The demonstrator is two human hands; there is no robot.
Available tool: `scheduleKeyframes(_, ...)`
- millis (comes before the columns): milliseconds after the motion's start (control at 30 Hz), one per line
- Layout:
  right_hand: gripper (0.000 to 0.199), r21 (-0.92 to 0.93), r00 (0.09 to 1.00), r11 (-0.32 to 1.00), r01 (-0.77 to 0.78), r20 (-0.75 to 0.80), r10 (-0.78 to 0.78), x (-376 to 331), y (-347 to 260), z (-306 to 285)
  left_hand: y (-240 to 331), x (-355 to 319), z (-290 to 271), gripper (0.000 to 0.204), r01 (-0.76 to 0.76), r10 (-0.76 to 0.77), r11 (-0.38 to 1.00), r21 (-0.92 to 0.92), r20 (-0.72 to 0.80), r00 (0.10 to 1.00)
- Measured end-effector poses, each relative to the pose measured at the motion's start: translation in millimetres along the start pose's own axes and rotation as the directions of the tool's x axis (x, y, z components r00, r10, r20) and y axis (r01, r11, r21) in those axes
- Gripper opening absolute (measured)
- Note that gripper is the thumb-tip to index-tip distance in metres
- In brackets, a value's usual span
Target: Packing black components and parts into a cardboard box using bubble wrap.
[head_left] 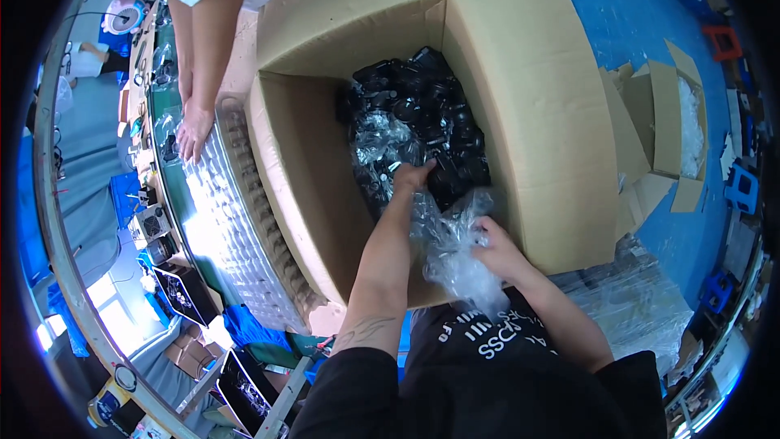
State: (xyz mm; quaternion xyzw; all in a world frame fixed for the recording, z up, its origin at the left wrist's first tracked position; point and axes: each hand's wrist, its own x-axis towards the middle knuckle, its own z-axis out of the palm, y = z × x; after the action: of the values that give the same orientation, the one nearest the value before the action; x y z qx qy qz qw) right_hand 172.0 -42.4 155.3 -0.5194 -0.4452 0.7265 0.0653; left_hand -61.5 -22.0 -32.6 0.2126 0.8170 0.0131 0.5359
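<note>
A large open cardboard box (pixel 532 114) stands in front of me, with a heap of glossy black plastic parts (pixel 414 97) inside. Clear plastic wrapping (pixel 382 138) lies over part of the heap. Down in the box, my left hand (pixel 413 176) is closed among the black parts and the wrapping; its fingers are partly hidden, so what they grip is unclear. My right hand (pixel 497 250) is closed on a crumpled clear plastic bag (pixel 463 264) near the box's near edge. The bag stretches toward my left hand.
At upper left a co-worker's hand (pixel 196 130) rests on stacked clear moulded trays (pixel 236 219) beside the box. Behind the trays runs a green-topped bench (pixel 166 97). To the right, a smaller open carton (pixel 678 114) holds clear plastic on the blue floor (pixel 626 16).
</note>
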Motion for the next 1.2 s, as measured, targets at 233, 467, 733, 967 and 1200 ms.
scheduleKeyframes(233, 0.057, -0.036, 0.998, 0.998, 0.058, -0.021, -0.059, 0.6, -20.8, -17.9, 22.9, -43.8, -18.1, 0.042, -0.169, 0.256, 0.920, 0.354, -0.214, 0.943)
scheduleKeyframes(467, 0.037, 0.030, 0.988, 0.999, -0.042, 0.150, 0.037, -1.7, -42.0, 0.2, 18.7, -104.2, -68.2, 0.022, -0.474, 0.469, 0.880, 0.009, -0.168, 0.867)
scheduleKeyframes(733, 0.058, 0.229, 0.927, 0.905, -0.360, -0.026, 0.375, 36.6, -42.5, 32.9, -1.6, -149.4, -80.5, 0.015, -0.690, 0.588, 0.661, -0.295, -0.366, 0.721)
scheduleKeyframes(967, 0.075, 0.609, 0.885, 0.643, -0.464, 0.342, 0.316, 41.4, -56.3, 44.4, -1.4, -199.9, -78.0, 0.014, -0.691, 0.655, 0.555, -0.464, -0.268, 0.706)
scheduleKeyframes(1200, 0.060, 0.545, 0.499, 0.411, -0.730, 0.837, -0.224, 66.0, -3.1, 44.2, -0.7, -237.0, -68.2, 0.015, -0.835, 0.872, 0.483, -0.263, 0.057, 0.486)
